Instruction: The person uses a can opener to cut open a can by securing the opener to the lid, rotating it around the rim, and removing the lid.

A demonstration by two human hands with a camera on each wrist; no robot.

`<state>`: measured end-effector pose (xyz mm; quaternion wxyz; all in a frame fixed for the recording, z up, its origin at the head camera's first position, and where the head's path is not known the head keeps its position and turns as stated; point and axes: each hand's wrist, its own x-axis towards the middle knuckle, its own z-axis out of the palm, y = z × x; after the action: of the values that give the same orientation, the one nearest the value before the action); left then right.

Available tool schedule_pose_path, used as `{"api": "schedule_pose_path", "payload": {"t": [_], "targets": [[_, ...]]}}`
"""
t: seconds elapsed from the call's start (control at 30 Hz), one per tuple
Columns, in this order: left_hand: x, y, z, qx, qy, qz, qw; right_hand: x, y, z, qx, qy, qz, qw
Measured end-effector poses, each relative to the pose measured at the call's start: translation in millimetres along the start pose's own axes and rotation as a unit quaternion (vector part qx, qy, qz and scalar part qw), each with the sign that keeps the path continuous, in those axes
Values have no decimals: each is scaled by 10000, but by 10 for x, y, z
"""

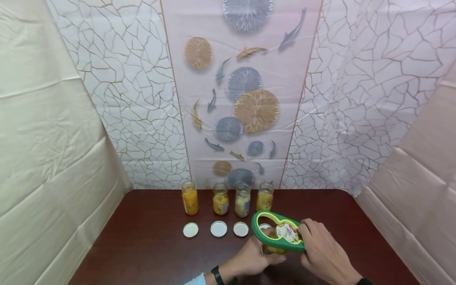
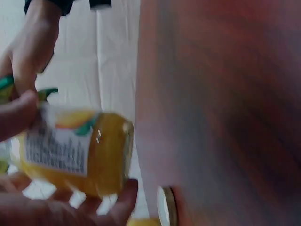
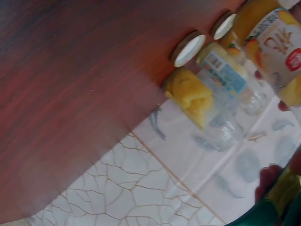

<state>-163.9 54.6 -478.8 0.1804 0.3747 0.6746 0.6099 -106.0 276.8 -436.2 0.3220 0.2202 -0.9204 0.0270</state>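
My left hand point(image 1: 251, 258) grips a glass jar of yellow fruit point(image 2: 108, 155), fingers and thumb around its side; a printed label shows in the left wrist view. A green jar opener point(image 1: 260, 236) with a lime inner edge lies over the jar's top. Through one of its openings shows the patterned lid point(image 1: 287, 232). My right hand point(image 1: 325, 250) holds the opener by its right end. How tightly the opener sits on the lid cannot be seen. In the right wrist view, only a green part of the opener point(image 3: 263, 214) appears at the lower corner.
Along the back of the dark red table point(image 1: 142, 237) stand several lidless jars, among them an orange-filled jar point(image 1: 190, 200) and a pale-filled jar point(image 1: 242, 202). White-faced lids, such as this lid point(image 1: 219, 228), lie in front of them. Patterned cloth point(image 1: 149, 118) hangs behind.
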Motion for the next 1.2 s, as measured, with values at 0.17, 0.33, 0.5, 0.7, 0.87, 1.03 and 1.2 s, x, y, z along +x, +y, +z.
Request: {"api": "schedule_pose_path", "payload": {"t": [0.17, 0.33, 0.5, 0.7, 0.87, 1.03, 1.2], "targets": [[29, -125, -131, 146, -837, 292, 9960, -8, 61, 54, 179, -43, -304, 9994], [86, -144, -224, 194, -1722, 602, 9830, -22, 109, 61, 418, 19, -700, 9967], [59, 99, -251, -15, -2249, 556, 9728, -44, 159, 52, 506, 48, -824, 9953], [10, 172, -221, -234, -2257, 555, 9723, -50, 185, 73, 522, 108, -835, 9951], [48, -41, -179, -495, -2156, 591, 9734, -64, 190, 69, 530, 139, -816, 9952], [66, -224, -159, -479, -2051, 584, 9758, -96, 207, 54, 510, 166, -769, 9956], [-52, -252, -222, -165, -1629, 167, 9864, -145, 282, 53, 457, 230, -581, 9970]]}}
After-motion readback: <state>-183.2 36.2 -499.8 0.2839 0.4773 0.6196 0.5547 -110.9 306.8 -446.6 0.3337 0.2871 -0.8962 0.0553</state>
